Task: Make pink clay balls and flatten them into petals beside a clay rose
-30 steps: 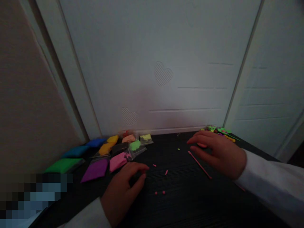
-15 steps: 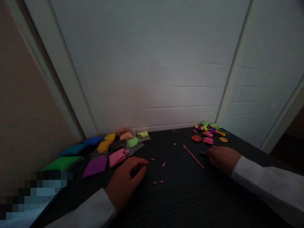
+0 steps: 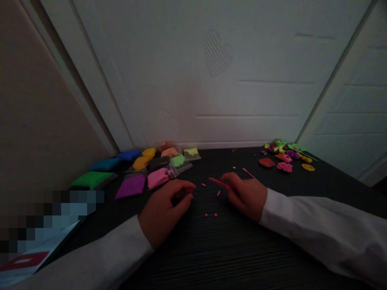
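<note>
My right hand (image 3: 246, 195) grips a thin pink modelling tool (image 3: 218, 182), its tip pointing left above the table. To the left, my left hand (image 3: 166, 207) is curled low over the table, thumb and fingers bent towards each other. A trace of pink shows at its fingertips, too small to make out. Between the hands lie two small pink clay rolls, one (image 3: 203, 185) farther back and one (image 3: 219, 193) nearer my right hand. Two tiny pink clay balls, a left one (image 3: 206, 215) and a right one (image 3: 215, 215), sit closer to me.
Bags of coloured clay, including a purple one (image 3: 131, 186) and a green one (image 3: 92, 180), line the left of the dark table (image 3: 205, 257). A second pink tool (image 3: 249, 173) lies behind my right hand. Clay figures (image 3: 284, 157) and a red clay piece (image 3: 266, 162) stand at the back right.
My right hand has moved left with the pink tool, towards the small clay pieces. My left hand keeps its curled pose. The camera view has tilted down and shifted left.
</note>
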Available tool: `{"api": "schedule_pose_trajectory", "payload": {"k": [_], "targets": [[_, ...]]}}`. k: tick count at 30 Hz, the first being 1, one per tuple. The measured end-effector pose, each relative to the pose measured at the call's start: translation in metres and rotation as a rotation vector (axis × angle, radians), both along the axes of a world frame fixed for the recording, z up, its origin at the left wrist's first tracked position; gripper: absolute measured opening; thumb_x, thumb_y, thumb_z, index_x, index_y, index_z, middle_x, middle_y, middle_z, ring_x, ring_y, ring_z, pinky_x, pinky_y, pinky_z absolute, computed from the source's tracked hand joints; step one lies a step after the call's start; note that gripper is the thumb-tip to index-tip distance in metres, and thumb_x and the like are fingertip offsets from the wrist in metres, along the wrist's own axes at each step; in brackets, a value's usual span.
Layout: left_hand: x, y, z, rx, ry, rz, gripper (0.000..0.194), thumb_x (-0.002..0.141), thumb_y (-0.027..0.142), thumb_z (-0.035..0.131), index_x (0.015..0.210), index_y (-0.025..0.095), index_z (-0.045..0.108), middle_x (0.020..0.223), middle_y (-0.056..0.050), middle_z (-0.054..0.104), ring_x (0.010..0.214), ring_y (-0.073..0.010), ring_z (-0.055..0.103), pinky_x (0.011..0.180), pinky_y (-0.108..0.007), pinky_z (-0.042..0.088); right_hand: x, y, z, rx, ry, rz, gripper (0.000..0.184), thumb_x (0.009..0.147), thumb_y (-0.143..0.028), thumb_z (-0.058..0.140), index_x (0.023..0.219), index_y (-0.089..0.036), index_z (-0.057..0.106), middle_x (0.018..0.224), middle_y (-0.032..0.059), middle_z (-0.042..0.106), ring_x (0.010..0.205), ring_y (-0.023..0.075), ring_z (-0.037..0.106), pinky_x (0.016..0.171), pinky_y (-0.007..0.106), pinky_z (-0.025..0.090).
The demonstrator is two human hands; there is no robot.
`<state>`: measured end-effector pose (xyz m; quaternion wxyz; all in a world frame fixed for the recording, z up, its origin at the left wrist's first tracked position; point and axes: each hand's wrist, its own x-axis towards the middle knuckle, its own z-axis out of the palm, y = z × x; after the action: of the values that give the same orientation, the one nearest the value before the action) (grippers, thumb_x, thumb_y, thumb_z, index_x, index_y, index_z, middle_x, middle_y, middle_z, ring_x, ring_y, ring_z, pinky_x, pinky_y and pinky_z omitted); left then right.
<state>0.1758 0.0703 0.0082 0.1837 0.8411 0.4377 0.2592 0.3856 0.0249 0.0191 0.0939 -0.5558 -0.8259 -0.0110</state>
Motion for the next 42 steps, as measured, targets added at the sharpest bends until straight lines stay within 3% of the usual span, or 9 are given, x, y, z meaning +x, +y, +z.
{"api": "schedule_pose_trajectory", "payload": {"k": [3,9,24,30,42], "targets": [[0.0,0.001,-0.002,-0.003,-0.004,-0.003,0.022,0.075,0.033,0.045,0.094,0.025,0.052,0.091,0.001,0.057,0.08,-0.0153,0.053,0.068,-0.027,0.042,0.005,-0.001,-0.007,-0.031,-0.01,-0.033,0.02,0.079,-0.02,0.033,0.098,-0.016,0.04,0.058,-0.0012,0.054,0.049,0.0119,0.05,0.046,0.021,0.028],[-0.002,0.0,-0.002,-0.01,-0.004,0.005,0.019,0.075,0.032,0.046,0.091,0.026,0.053,0.086,0.003,0.058,0.075,-0.0132,0.053,0.067,-0.026,0.042,0.004,-0.003,-0.006,-0.068,-0.06,-0.025,0.008,0.076,-0.02,0.037,0.083,-0.018,0.041,0.06,-0.0006,0.056,0.05,0.0127,0.051,0.046,0.022,0.026],[0.0,-0.001,0.002,-0.03,0.001,-0.032,0.018,0.075,0.03,0.043,0.087,0.023,0.055,0.088,0.003,0.057,0.08,-0.0135,0.051,0.069,-0.026,0.041,0.002,-0.001,0.001,-0.083,-0.15,0.04,0.003,0.078,-0.02,0.035,0.08,-0.02,0.037,0.064,-0.0021,0.055,0.053,0.011,0.052,0.048,0.02,0.027],[0.0,-0.001,0.003,-0.052,0.001,-0.052,0.017,0.076,0.028,0.043,0.086,0.022,0.055,0.089,0.002,0.056,0.081,-0.0129,0.051,0.069,-0.025,0.04,0.003,-0.003,0.0,-0.083,-0.21,-0.006,0.002,0.078,-0.02,0.037,0.079,-0.02,0.037,0.058,-0.0026,0.054,0.049,0.0124,0.052,0.045,0.022,0.025],[0.001,-0.001,0.004,-0.054,-0.021,-0.057,0.015,0.075,0.026,0.045,0.084,0.021,0.056,0.086,0.002,0.056,0.077,-0.0118,0.051,0.069,-0.025,0.04,0.002,-0.01,0.0,-0.001,-0.318,0.068,0.004,0.078,-0.019,0.036,0.079,-0.02,0.04,0.061,-0.002,0.057,0.051,0.0133,0.053,0.048,0.024,0.028]]}}
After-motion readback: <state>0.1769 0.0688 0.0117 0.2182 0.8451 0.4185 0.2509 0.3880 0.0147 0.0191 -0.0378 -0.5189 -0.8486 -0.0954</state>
